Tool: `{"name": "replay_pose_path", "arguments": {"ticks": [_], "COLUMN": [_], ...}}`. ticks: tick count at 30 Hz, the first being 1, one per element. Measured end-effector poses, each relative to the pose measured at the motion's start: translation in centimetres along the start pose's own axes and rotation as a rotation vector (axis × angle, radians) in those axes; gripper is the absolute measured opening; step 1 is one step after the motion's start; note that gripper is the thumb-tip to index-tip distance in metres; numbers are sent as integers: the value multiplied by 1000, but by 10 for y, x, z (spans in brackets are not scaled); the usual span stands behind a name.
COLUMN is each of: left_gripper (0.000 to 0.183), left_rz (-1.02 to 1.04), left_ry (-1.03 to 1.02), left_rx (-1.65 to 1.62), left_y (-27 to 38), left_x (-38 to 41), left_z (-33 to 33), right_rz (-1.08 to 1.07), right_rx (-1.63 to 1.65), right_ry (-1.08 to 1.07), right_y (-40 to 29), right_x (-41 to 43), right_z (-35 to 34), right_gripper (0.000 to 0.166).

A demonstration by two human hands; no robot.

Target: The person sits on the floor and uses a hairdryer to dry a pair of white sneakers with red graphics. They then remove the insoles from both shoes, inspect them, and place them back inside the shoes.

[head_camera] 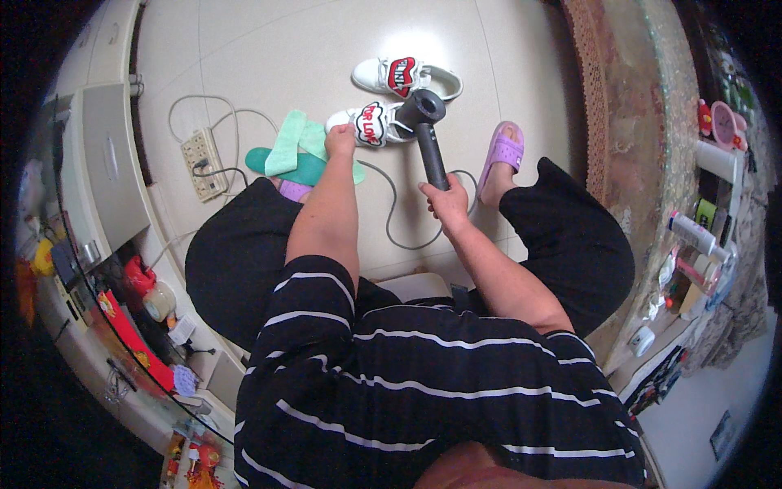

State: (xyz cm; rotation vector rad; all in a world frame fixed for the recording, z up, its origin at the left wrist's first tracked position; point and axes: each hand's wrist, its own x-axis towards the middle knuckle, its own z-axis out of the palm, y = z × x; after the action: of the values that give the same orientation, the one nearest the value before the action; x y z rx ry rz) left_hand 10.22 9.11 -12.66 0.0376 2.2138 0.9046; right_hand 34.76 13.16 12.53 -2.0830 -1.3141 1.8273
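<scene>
My right hand [449,200] is wrapped around the handle of a dark grey hair dryer [432,156]. The dryer's round head is over the heel opening of the nearer white sneaker [371,122], which has a red-lettered patch on its tongue. At that sneaker's toe, my left hand [341,142] grips the front end; its fingertips are partly hidden. Just beyond lies a second white sneaker [397,76] with a red patch, toe to the left. Left of my left hand, a light green cloth [286,145] lies across a darker green insole-shaped piece [308,170].
A power strip [203,164] with a plug in it lies on the tiled floor at left. The dryer's cord [394,211] loops between my feet, which wear purple slippers [506,147]. Cabinets [113,165] stand left; a cluttered table with bottles [693,232] stands right.
</scene>
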Motion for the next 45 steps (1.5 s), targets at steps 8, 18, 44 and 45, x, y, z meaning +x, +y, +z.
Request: {"name": "replay_pose_path", "arguments": {"ticks": [8,18,44,45], "left_gripper": [14,11,14,14], "left_rz": [-76,-149,750,788], "left_ry": [-74,-138,-29,-22], "left_rx": [-297,-268,249,326], "left_y": [22,28,195,200], "left_x": [-18,-25,-103,-103], "left_z": [-6,-8,29,38], "right_rz": [-31,-308,-196,-193], "right_rx": [-47,-226,-30,-103], "right_ry": [53,118,315,353], "right_y": [4,-10,-5,-5], "right_x": [0,2,46,50], "right_z": [0,5,-19,-23], "right_gripper": [35,43,30,31]}}
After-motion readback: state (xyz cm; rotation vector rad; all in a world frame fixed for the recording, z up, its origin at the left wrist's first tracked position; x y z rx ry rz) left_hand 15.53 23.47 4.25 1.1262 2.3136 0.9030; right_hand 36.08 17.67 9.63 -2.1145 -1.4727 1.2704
